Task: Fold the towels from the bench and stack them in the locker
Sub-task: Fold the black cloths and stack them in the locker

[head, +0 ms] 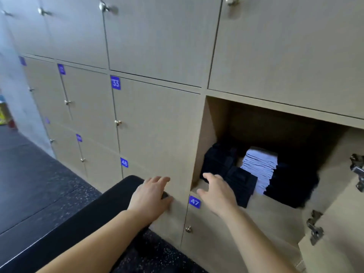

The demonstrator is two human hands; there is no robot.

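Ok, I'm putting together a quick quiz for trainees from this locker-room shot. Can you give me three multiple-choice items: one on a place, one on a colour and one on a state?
1. Where is the pale towel stack?
A) on the bench
B) in the open locker, between dark towels
C) on the floor

2. What colour are the number plates?
A) red
B) green
C) blue

3. What are the left hand and right hand doing?
A) both are open and hold nothing
B) the left grips a towel
C) the right grips a door knob

Answers:
1 B: the pale stack stands inside the locker with dark piles on both sides.
2 C: plates 33, 48 and 47 are all blue.
3 A: the fingers on both hands are spread and empty.
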